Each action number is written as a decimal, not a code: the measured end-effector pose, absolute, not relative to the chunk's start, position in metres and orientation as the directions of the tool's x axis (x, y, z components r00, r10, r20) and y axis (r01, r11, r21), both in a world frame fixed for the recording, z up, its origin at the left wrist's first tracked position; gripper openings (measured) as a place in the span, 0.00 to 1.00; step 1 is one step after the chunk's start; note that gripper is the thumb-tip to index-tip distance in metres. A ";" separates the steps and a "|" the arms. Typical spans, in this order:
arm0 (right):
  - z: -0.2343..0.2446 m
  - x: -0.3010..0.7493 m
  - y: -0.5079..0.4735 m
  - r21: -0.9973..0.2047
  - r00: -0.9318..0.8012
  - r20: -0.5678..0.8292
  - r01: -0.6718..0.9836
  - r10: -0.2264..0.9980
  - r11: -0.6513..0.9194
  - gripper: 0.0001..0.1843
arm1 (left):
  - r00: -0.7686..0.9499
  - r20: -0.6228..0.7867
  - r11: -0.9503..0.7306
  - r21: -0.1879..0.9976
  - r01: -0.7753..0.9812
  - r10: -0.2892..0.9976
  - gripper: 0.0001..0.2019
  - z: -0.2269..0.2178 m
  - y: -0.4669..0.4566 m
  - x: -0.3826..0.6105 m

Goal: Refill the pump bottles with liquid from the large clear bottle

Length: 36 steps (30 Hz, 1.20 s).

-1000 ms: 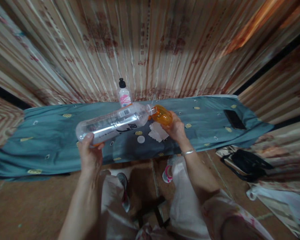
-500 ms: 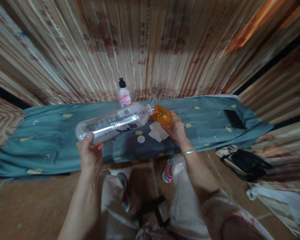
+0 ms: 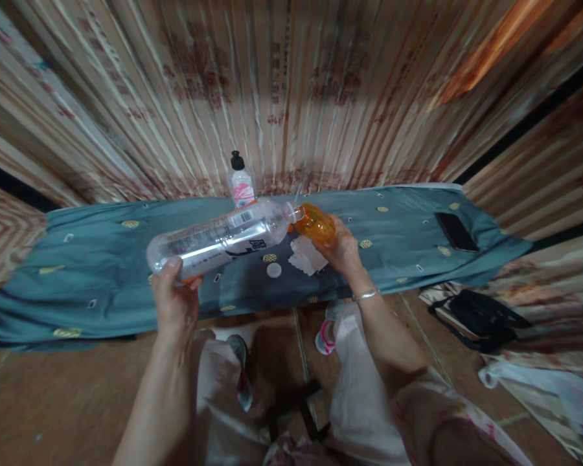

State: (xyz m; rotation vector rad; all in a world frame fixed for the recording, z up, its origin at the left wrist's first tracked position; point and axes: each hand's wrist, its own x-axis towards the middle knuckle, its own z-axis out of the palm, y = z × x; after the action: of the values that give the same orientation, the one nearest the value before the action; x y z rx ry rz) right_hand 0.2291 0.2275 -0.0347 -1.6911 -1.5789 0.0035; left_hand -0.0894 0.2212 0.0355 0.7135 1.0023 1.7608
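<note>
Held nearly level above the cloth is a large clear plastic bottle (image 3: 218, 236), its uncapped neck pointing right. My left hand (image 3: 175, 291) is closed around its base end. A small translucent orange container (image 3: 315, 223) is gripped in my right hand (image 3: 342, 249), tilted toward the bottle. The bottle's mouth meets the orange container's rim; whether it reaches inside is hard to tell. Below them on the cloth lie a round white cap (image 3: 273, 270) and a crumpled white tissue (image 3: 307, 255). A bit of orange shows behind the bottle's neck, mostly hidden.
A teal patterned cloth (image 3: 102, 259) covers the narrow table. Behind the large bottle stands a clear bottle with a black cap (image 3: 243, 181). A dark phone (image 3: 455, 232) lies at the right. Patterned curtains (image 3: 272, 84) hang behind; a black bag (image 3: 480, 317) rests low at right.
</note>
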 end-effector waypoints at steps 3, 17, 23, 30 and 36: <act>-0.035 0.229 0.228 -0.546 0.214 0.497 0.830 0.841 0.111 0.35 | -0.358 0.042 -0.213 0.865 -0.455 0.933 0.17 0.033 0.222 -0.091; -0.030 0.228 0.226 -0.552 0.214 0.462 0.829 0.861 0.091 0.34 | -0.387 -0.004 -0.194 0.861 -0.471 0.922 0.20 0.034 0.222 -0.090; -0.031 0.229 0.227 -0.565 0.230 0.461 0.821 0.857 0.083 0.36 | -0.372 0.028 -0.210 0.863 -0.460 0.928 0.18 0.033 0.223 -0.090; -0.033 0.229 0.227 -0.565 0.222 0.475 0.819 0.851 0.101 0.35 | -0.364 0.035 -0.209 0.867 -0.452 0.931 0.16 0.033 0.221 -0.090; -0.032 0.229 0.227 -0.565 0.224 0.472 0.819 0.853 0.098 0.36 | -0.378 0.021 -0.206 0.865 -0.458 0.926 0.17 0.032 0.223 -0.090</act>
State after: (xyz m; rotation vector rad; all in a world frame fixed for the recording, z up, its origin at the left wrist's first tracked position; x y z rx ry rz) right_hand 0.2288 0.2266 -0.0319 -1.6970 -1.5737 0.0525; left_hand -0.0898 0.2225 0.0320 0.6973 0.9985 1.7628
